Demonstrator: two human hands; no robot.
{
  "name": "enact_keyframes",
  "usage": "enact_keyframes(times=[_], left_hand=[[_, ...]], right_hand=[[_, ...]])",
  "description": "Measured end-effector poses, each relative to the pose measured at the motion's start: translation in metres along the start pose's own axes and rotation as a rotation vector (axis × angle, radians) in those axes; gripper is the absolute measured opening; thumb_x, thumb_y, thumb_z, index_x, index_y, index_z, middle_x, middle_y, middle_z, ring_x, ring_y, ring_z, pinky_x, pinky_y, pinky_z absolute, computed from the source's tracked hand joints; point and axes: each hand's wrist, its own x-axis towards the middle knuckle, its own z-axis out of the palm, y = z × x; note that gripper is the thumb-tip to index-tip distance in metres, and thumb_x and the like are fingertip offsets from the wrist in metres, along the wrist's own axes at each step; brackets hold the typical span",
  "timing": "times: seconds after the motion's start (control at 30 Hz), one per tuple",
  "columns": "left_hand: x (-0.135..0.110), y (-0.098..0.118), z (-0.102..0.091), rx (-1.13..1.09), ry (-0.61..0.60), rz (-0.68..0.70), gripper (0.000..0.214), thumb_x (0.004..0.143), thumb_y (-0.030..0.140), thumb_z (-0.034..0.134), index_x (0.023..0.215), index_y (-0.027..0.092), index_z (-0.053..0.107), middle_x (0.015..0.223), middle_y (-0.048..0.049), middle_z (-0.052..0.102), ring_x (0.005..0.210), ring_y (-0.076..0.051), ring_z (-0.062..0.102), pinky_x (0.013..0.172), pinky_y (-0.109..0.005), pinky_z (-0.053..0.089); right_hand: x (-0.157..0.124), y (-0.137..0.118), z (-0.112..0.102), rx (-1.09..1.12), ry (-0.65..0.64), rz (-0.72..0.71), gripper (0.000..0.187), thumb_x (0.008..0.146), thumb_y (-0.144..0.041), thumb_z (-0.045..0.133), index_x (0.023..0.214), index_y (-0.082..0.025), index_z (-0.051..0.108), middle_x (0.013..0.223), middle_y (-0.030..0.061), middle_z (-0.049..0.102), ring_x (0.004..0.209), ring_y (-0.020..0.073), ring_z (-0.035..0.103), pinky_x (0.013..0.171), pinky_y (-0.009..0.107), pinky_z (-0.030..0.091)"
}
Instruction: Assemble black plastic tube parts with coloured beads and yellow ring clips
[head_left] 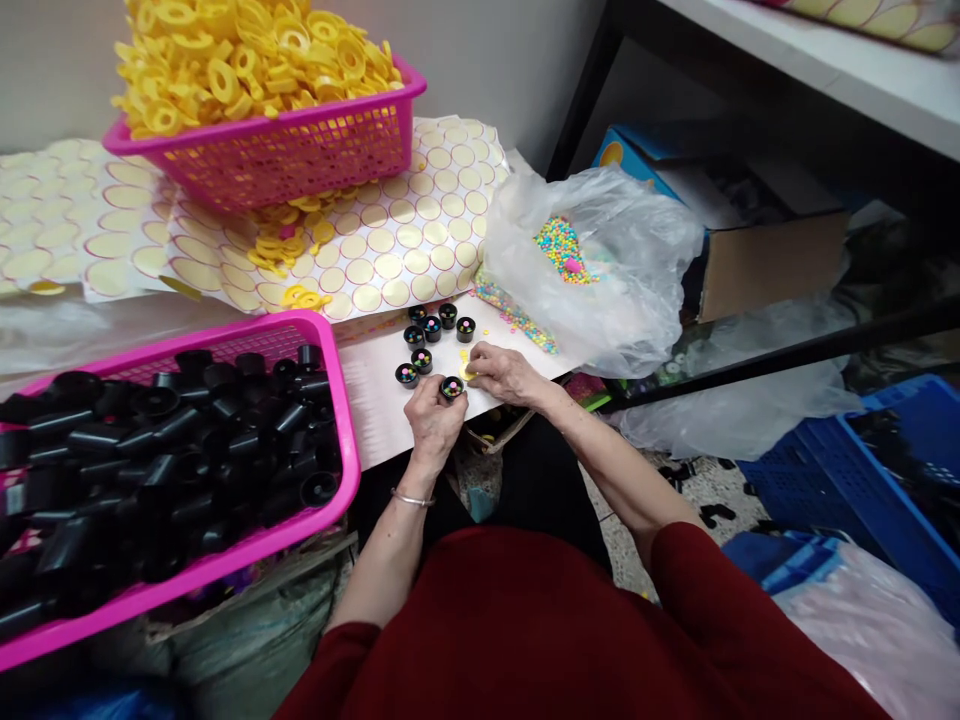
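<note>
My left hand (435,420) is closed around a small black cup (452,388) with coloured beads inside. Right beside it, my right hand (504,376) pinches a small pale-yellow disc (471,371) at the table's edge. Several more black cups (432,328) with beads in them stand just beyond my hands on the white tabletop (379,405). Past my right hand, an open clear plastic bag (630,270) holds many small coloured beads (561,247) and one pink piece.
A pink basket (346,420) of black cylindrical parts stands at the left. Behind it, another pink basket (300,150) heaped with yellow rings (223,80) rests on sheets of round stickers (450,210). At right are a cardboard box (772,265) and a blue crate (810,480).
</note>
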Motion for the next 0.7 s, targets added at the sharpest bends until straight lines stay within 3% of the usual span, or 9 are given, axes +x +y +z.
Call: enact_keyframes(times=[0.1, 0.17, 0.27, 0.33, 0.43, 0.57, 0.7], left_hand=[[0.003, -0.001, -0.001, -0.069, -0.071, -0.060, 0.019, 0.058, 0.022, 0.065, 0.076, 0.019, 0.064, 0.064, 0.0061, 0.050, 0.049, -0.007, 0.041, 0.052, -0.023, 0.038], [0.005, 0.000, -0.002, -0.119, -0.101, -0.092, 0.022, 0.055, 0.021, 0.067, 0.078, 0.018, 0.066, 0.065, 0.0061, 0.051, 0.049, -0.006, 0.041, 0.052, -0.022, 0.038], [0.006, 0.001, -0.003, -0.162, -0.119, -0.109, 0.025, 0.052, 0.019, 0.068, 0.077, 0.018, 0.067, 0.067, 0.0056, 0.052, 0.049, -0.006, 0.041, 0.051, -0.022, 0.038], [0.007, 0.001, -0.003, -0.173, -0.121, -0.112, 0.025, 0.052, 0.018, 0.068, 0.077, 0.018, 0.068, 0.068, 0.0057, 0.052, 0.049, -0.006, 0.041, 0.051, -0.022, 0.038], [0.006, 0.000, -0.003, -0.188, -0.121, -0.115, 0.026, 0.052, 0.019, 0.069, 0.078, 0.018, 0.069, 0.065, 0.0062, 0.051, 0.049, -0.006, 0.040, 0.052, -0.022, 0.038], [0.005, -0.004, -0.002, -0.192, -0.151, -0.094, 0.023, 0.055, 0.023, 0.072, 0.077, 0.018, 0.069, 0.064, 0.0060, 0.050, 0.051, -0.007, 0.040, 0.052, -0.023, 0.036], [0.004, -0.004, -0.002, -0.183, -0.164, -0.062, 0.020, 0.059, 0.023, 0.070, 0.079, 0.018, 0.069, 0.065, 0.0054, 0.051, 0.052, -0.007, 0.039, 0.052, -0.023, 0.034]], right_hand=[[-0.003, 0.004, 0.002, 0.093, 0.060, 0.030, 0.029, 0.085, -0.018, 0.055, 0.113, -0.016, 0.061, 0.110, 0.0080, 0.055, 0.091, 0.0175, 0.055, 0.079, 0.028, 0.041], [0.001, 0.002, 0.000, 0.064, -0.001, 0.050, 0.035, 0.085, -0.016, 0.053, 0.120, -0.017, 0.059, 0.111, 0.0085, 0.053, 0.091, 0.0180, 0.055, 0.077, 0.028, 0.041], [0.008, -0.004, -0.009, -0.042, -0.134, 0.075, 0.027, 0.087, -0.016, 0.051, 0.111, -0.018, 0.062, 0.110, 0.0082, 0.053, 0.085, 0.0177, 0.054, 0.070, 0.028, 0.038], [0.008, -0.005, -0.013, -0.096, -0.154, 0.078, 0.018, 0.085, -0.019, 0.056, 0.102, -0.016, 0.063, 0.111, 0.0090, 0.053, 0.085, 0.0183, 0.054, 0.069, 0.029, 0.037], [0.000, -0.003, -0.014, -0.084, -0.049, 0.052, 0.015, 0.083, -0.024, 0.061, 0.095, -0.015, 0.062, 0.112, 0.0107, 0.054, 0.094, 0.0210, 0.052, 0.077, 0.031, 0.040], [-0.011, -0.005, -0.007, 0.111, 0.231, 0.036, 0.020, 0.083, -0.034, 0.062, 0.093, -0.016, 0.061, 0.108, 0.0104, 0.058, 0.098, 0.0220, 0.051, 0.083, 0.034, 0.040], [-0.010, -0.023, -0.003, 0.112, 0.206, 0.007, 0.020, 0.082, -0.035, 0.062, 0.090, -0.017, 0.063, 0.089, 0.0064, 0.062, 0.083, 0.0202, 0.050, 0.076, 0.032, 0.037]])
